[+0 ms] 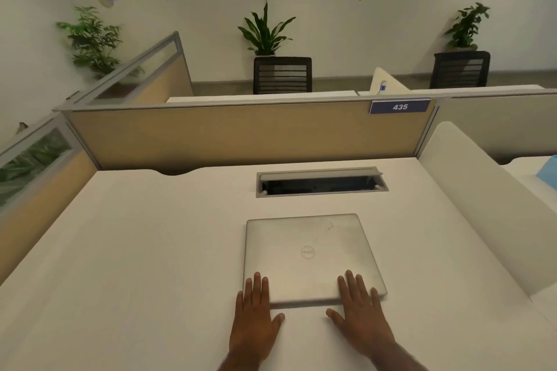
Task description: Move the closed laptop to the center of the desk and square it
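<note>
Hands flat: our left hand and right hand press open-fingered, gripping nothing, on the laptop to nudge it square on the desk.

Matt silver metal-look laptop on smooth matt white desk, tan cloth-look partition

Both forearms cut off at the bottom edge; cable tray interior dark.

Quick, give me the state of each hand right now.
Left hand: open, flat, fingers resting on the near left corner of the closed laptop, holding nothing.
Right hand: open, flat, fingers on the laptop's near right corner, holding nothing.
</note>
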A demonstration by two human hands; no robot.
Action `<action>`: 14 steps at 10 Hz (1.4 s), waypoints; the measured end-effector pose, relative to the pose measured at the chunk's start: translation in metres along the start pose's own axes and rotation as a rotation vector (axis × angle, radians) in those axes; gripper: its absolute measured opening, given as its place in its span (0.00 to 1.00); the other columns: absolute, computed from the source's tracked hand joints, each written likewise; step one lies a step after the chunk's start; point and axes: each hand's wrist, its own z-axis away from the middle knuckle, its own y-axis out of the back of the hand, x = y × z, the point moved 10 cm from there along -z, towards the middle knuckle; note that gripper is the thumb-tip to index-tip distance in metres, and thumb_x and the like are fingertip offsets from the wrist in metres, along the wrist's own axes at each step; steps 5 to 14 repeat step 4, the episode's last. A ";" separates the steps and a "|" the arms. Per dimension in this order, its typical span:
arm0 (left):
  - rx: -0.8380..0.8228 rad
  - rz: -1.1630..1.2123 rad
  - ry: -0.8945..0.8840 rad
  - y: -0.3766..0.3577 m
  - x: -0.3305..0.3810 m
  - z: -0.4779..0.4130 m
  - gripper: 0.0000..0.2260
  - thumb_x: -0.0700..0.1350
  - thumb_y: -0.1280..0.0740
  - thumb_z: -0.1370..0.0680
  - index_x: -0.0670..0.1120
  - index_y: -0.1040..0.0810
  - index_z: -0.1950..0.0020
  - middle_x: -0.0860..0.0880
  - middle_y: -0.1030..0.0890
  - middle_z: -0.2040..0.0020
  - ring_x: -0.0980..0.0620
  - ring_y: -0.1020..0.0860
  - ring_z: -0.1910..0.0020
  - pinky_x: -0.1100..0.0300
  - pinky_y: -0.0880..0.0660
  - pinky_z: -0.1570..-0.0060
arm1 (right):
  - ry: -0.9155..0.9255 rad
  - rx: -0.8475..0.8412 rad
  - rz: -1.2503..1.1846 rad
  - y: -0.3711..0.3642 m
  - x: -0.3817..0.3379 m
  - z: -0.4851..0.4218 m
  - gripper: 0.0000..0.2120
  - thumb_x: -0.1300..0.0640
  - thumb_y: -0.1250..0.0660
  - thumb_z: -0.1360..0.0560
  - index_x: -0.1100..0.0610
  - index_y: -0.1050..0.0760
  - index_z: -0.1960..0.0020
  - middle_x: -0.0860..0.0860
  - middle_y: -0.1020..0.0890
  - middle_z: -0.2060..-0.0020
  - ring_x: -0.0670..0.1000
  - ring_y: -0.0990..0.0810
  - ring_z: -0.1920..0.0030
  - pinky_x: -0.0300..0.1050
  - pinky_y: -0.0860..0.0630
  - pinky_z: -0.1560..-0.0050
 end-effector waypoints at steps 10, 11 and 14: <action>0.580 -0.245 -0.183 0.092 0.029 -0.068 0.22 0.53 0.58 0.16 0.44 0.30 0.36 0.43 0.52 0.18 0.48 0.52 0.18 0.53 0.53 0.22 | 0.199 0.656 -0.258 0.093 -0.006 -0.049 0.29 0.33 0.58 0.22 0.54 0.31 0.45 0.41 0.58 0.18 0.43 0.59 0.19 0.48 0.58 0.22; 0.580 -0.245 -0.183 0.092 0.029 -0.068 0.22 0.53 0.58 0.16 0.44 0.30 0.36 0.43 0.52 0.18 0.48 0.52 0.18 0.53 0.53 0.22 | 0.199 0.656 -0.258 0.093 -0.006 -0.049 0.29 0.33 0.58 0.22 0.54 0.31 0.45 0.41 0.58 0.18 0.43 0.59 0.19 0.48 0.58 0.22; 0.580 -0.245 -0.183 0.092 0.029 -0.068 0.22 0.53 0.58 0.16 0.44 0.30 0.36 0.43 0.52 0.18 0.48 0.52 0.18 0.53 0.53 0.22 | 0.199 0.656 -0.258 0.093 -0.006 -0.049 0.29 0.33 0.58 0.22 0.54 0.31 0.45 0.41 0.58 0.18 0.43 0.59 0.19 0.48 0.58 0.22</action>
